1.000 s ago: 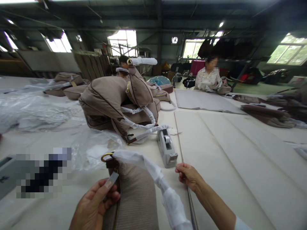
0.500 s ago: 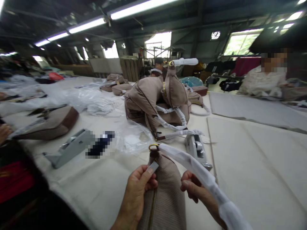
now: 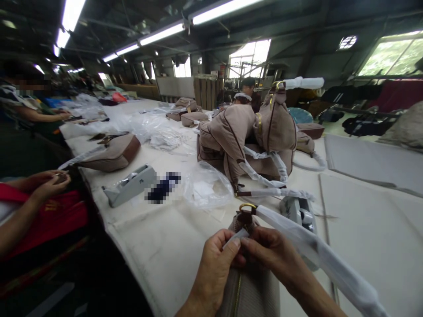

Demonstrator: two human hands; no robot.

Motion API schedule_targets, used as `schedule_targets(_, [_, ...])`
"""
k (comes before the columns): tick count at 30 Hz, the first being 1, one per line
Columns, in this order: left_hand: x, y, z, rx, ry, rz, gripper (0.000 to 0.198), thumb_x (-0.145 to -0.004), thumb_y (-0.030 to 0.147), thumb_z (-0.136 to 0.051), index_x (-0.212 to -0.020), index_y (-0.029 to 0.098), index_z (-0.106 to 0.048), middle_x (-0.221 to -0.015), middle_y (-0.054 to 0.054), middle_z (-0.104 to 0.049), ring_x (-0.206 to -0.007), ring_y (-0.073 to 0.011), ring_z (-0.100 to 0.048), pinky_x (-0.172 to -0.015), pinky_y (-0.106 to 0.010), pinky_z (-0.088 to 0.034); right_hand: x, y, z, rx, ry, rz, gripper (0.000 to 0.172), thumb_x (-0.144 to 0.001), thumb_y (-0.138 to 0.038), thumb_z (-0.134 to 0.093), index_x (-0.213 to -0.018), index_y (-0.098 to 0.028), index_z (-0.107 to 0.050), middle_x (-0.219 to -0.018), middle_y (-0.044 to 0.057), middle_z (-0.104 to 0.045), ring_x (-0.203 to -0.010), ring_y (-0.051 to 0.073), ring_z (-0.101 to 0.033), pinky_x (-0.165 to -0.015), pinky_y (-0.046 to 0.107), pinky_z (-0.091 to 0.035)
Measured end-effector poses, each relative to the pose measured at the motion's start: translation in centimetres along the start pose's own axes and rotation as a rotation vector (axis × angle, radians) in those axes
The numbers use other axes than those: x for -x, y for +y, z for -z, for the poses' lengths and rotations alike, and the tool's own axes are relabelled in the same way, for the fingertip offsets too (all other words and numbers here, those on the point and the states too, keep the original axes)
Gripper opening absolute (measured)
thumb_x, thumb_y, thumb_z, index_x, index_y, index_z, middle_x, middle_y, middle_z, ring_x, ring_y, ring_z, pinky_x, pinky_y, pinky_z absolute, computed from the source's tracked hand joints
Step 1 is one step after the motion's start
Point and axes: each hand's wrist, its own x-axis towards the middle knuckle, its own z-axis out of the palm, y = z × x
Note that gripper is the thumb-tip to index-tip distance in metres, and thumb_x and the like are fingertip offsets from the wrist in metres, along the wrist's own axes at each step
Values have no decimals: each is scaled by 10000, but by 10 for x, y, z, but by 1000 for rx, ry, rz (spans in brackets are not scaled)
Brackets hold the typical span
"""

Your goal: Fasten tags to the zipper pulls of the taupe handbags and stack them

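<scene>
A taupe ribbed handbag (image 3: 256, 293) with a gold zipper stands in front of me at the table's near edge. My left hand (image 3: 214, 266) is closed, its thumb and finger pinching a small whitish strip (image 3: 238, 237) at the zipper's far end. My right hand (image 3: 280, 255) is closed as well, with thumb and fingertip meeting the strip's right end; its other fingers are partly hidden. Just beyond both hands a gold ring (image 3: 247, 206) joins the bag to a strap (image 3: 310, 246) wrapped in white. That strap passes over my right forearm's side.
Several taupe bags (image 3: 228, 130) are piled ahead. One grey tape dispenser (image 3: 130, 185) sits to the left, another (image 3: 299, 215) behind the strap. Clear plastic bags (image 3: 208, 187) lie between them. At left, a co-worker's hands (image 3: 53, 187) are near another bag (image 3: 110, 154). Flat sheets (image 3: 370, 211) cover the right.
My right hand has come in from the right to meet my left hand at the strip. The view has turned left, bringing the co-workers on that side into sight.
</scene>
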Motion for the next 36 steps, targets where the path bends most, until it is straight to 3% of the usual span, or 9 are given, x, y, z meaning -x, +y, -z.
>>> schedule_targets(7, [0, 2, 3, 4, 5, 29, 181, -765, 273, -648, -754, 109, -573, -655, -2, -598, -512, -73, -542, -535, -196, -443, 0, 15, -1, 94, 45, -31, 363, -749, -468, -631, -590, -160, -522, -523, -34, -468, -495, 80, -366, -462, 209, -276])
schedule_targets(13, [11, 4, -1, 282, -84, 186, 265, -727, 339, -702, -735, 131, -538, -605, 16, -574, -452, -72, -505, -462, -216, -472, 11, 22, 6, 80, -4, 25, 345, -779, -470, -616, -663, -150, -559, -589, -20, -492, -567, 99, -406, -522, 218, -323])
schedule_targets(16, [13, 3, -2, 323, -63, 190, 285, -699, 340, -730, -728, 134, -535, -599, 17, -574, -457, -73, -510, -465, -218, -483, 19, 27, 12, 84, 18, 8, 368, -785, -512, -602, -698, -156, -565, -604, -15, -485, -562, 103, -401, -507, 221, -325])
schedule_targets(22, [11, 0, -3, 97, 2, 68, 267, -748, 364, -684, -758, 127, -560, -643, 5, -592, -489, -81, -543, -506, -214, -476, 26, 17, 12, -36, 65, 33, 360, -748, -509, -655, -721, -155, -594, -597, -16, -481, -532, 91, -372, -485, 218, -305])
schedule_targets(25, [12, 0, -3, -14, 1, 5, 247, -783, 356, -648, -770, 122, -571, -684, -5, -601, -528, -81, -553, -534, -200, -461, 19, 7, 7, -12, 17, 43, 366, -738, -504, -663, -700, -149, -582, -592, -13, -492, -525, 85, -366, -474, 216, -287])
schedule_targets(31, [11, 3, -1, -36, -54, -6, 223, -799, 336, -631, -768, 122, -580, -708, -12, -594, -568, -93, -550, -568, -207, -453, 5, 3, 1, 62, -6, -35, 395, -695, -523, -643, -607, -174, -479, -524, -35, -425, -479, 77, -329, -430, 216, -234])
schedule_targets(36, [12, 1, 2, -69, -57, -26, 249, -779, 366, -656, -780, 124, -596, -688, -7, -584, -600, -104, -534, -572, -201, -434, 5, 8, -1, 143, 50, -54, 319, -711, -430, -614, -597, -177, -457, -527, -43, -401, -486, 74, -307, -439, 214, -229])
